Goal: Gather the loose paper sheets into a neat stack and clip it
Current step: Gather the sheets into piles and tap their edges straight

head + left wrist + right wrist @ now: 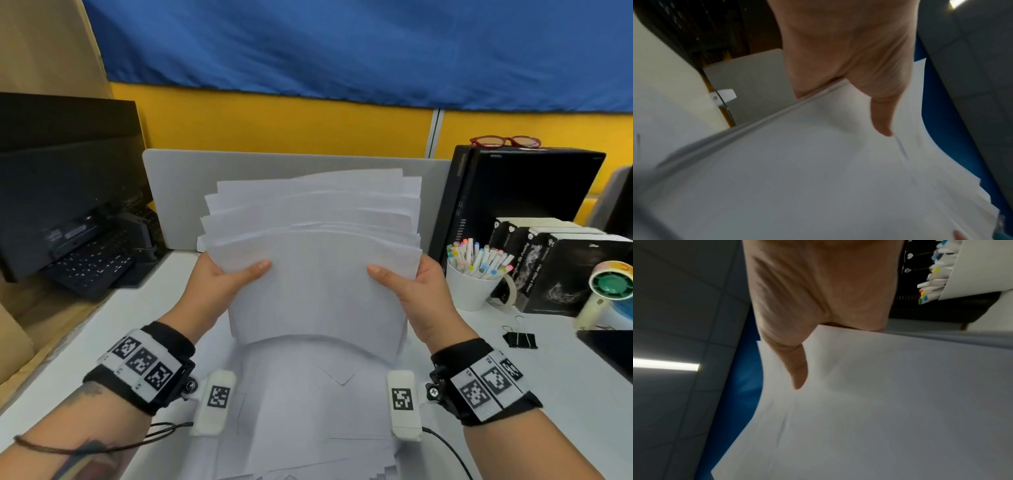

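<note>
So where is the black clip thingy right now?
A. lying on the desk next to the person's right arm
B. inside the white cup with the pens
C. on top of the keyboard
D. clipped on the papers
A: the black binder clip lies on the white desk beside the right hand, while both hands, the left hand too, hold the paper stack, which has no clip on it.

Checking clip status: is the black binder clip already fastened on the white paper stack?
No, the black binder clip lies on the white desk, apart from the white paper stack.
</note>
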A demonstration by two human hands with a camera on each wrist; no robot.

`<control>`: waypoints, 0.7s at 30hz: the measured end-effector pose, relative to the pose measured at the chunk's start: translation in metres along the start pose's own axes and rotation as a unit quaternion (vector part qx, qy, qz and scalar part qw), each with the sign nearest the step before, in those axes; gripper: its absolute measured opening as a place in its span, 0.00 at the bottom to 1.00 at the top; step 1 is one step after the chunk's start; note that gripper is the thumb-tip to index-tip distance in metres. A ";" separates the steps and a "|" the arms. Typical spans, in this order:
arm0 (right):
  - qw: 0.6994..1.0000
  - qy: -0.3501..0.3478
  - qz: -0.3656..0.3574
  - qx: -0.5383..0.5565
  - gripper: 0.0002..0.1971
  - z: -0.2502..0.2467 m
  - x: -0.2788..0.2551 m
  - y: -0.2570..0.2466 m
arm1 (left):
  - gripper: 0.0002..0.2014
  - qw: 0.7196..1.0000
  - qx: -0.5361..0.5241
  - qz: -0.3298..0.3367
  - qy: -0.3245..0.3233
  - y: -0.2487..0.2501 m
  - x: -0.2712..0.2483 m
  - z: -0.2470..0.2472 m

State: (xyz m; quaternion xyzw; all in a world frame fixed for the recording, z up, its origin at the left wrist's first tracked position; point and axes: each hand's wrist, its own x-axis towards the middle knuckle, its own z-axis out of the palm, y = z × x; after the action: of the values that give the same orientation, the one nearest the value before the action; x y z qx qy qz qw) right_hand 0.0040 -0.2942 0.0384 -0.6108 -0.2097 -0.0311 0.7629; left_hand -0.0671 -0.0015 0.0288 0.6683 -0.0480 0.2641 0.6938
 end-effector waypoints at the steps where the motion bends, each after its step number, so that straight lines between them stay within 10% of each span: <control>1: 1.000 -0.004 0.000 -0.009 0.21 -0.001 -0.001 -0.001 | 0.30 1.000 0.004 -0.003 -0.022 0.001 0.000 -0.002; 13: 0.966 -0.242 -0.063 -0.063 0.49 -0.005 0.021 -0.044 | 0.41 0.972 -0.054 -0.023 -0.228 0.053 0.025 0.001; 21: 0.971 -0.238 -0.002 0.020 0.27 -0.002 0.035 -0.045 | 0.28 0.974 -0.064 -0.039 -0.215 0.044 0.032 0.004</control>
State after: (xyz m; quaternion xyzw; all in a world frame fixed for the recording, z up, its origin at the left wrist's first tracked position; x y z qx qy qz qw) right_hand 0.0231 -0.2996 0.0918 -0.5845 -0.3871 0.1181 0.7032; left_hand -0.0579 0.0026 0.0826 0.6649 -0.1862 0.0834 0.7185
